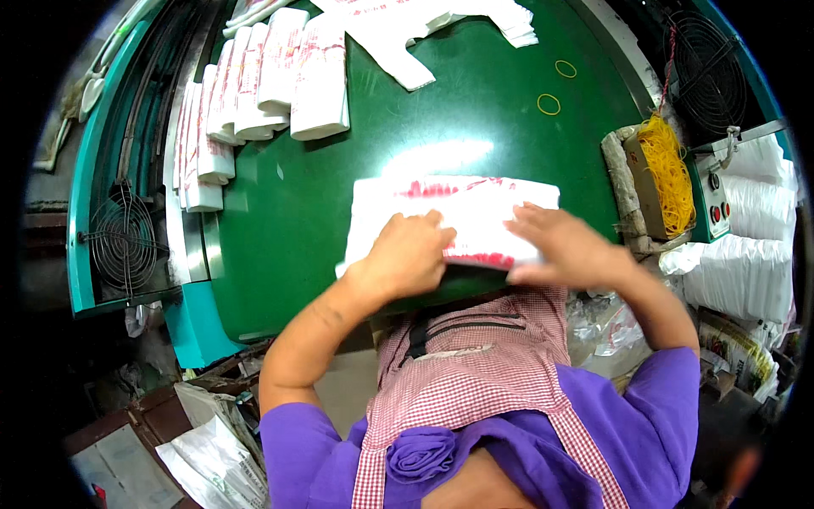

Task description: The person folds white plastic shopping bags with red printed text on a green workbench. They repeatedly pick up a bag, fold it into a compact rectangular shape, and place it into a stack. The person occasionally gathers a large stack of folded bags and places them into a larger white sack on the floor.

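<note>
The white folded bundle [482,208] lies at the green table's [280,229] near edge, its long axis running left to right along it; it looks flat, glossy, red-printed. The left hand [409,253] curls on top, grip unclear; the right hand [570,246] spreads wide at its right end.

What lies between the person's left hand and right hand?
In the head view, part of the white folded bundle with red print lies between the left hand and the right hand; no other item shows there.
</note>
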A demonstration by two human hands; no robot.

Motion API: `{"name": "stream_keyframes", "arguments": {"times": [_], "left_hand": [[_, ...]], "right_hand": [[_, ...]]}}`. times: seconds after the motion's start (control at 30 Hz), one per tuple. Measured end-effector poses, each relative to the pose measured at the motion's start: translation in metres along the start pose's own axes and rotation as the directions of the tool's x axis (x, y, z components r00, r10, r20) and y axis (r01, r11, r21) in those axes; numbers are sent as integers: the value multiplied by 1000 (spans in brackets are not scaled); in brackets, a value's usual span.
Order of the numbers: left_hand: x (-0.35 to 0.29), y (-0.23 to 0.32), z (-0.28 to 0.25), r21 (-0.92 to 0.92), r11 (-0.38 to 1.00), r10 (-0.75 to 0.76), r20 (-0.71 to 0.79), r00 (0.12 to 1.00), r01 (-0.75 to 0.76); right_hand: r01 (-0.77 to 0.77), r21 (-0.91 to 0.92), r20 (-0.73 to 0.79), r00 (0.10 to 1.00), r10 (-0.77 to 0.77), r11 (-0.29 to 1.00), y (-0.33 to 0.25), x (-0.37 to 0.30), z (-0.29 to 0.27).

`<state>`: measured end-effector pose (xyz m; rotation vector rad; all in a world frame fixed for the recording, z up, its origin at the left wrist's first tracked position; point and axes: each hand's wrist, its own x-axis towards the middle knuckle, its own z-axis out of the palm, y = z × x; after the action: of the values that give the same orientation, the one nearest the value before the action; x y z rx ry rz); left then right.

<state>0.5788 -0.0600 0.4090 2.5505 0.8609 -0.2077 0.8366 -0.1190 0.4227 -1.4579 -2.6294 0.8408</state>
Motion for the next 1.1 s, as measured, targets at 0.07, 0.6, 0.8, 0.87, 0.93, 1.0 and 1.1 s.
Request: {"name": "stream_keyframes", "arguments": {"times": [0.07,0.6,0.8,0.87,0.93,1.0,1.1], "left_hand": [[-18,-2,8,-70,992,104,-82,991,-110],[7,-19,17,-523,852,-71,-89,994,14],[-21,-11,19,-944,272,-378,-283,882,-186],[-7,-8,18,-932,-58,-407,-304,861,-357],[1,-8,22,-849,-258,-402,-340,850,-461],[3,1,11,-834,-290,-355,-362,862,-470],[-4,1,14,-803,-428,-225,-350,909,-415]], "right_hand": [[104,-154,-119,985,-123,983,1,-2,22],[-311,202,-598,712,369,929,158,81,-24],[122,511,-602,757,253,851,49,88,-11],[278,474,-646,755,115,836,-6,85,-3],[403,447,-763,637,105,799,-31,80,-5],[501,843,-537,752,382,196,-36,69,-5],[450,705,-233,877,419,-548,-19,56,-6]]}}
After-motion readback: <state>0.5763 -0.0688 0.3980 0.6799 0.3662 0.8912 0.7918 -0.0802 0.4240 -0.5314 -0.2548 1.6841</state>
